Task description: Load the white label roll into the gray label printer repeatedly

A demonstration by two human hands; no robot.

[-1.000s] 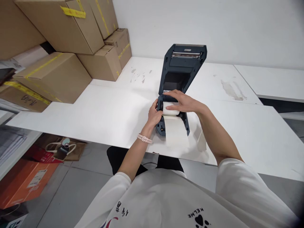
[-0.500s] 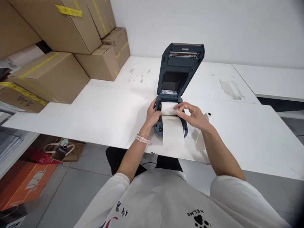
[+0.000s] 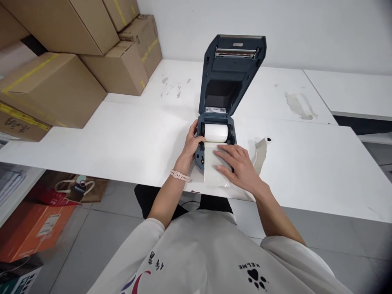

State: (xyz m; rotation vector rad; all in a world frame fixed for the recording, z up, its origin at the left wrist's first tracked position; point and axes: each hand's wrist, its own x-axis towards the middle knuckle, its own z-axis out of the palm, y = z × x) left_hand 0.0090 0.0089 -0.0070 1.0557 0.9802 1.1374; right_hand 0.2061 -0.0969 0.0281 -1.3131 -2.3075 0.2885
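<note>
A dark blue-grey label printer (image 3: 232, 92) stands on the white table with its lid tilted up and back. Inside lies a white label roll (image 3: 216, 132), and its loose label strip (image 3: 212, 167) runs out over the printer's front toward the table edge. My left hand (image 3: 190, 143) grips the printer's left side, thumb over the rim near the roll. Flat on the right part of the strip rests my right hand (image 3: 237, 165), fingers spread and holding nothing; it hides the printer's front right corner.
Right of the printer lies a small core with a curled length of backing paper (image 3: 261, 153). Cardboard boxes (image 3: 58, 87) are stacked at the table's left, against the wall. The table's front edge (image 3: 306, 208) runs close to my body.
My right hand has moved from the roll down onto the strip, its fingers now spread flat. My left hand stays on the printer's left side. The view has shifted slightly.
</note>
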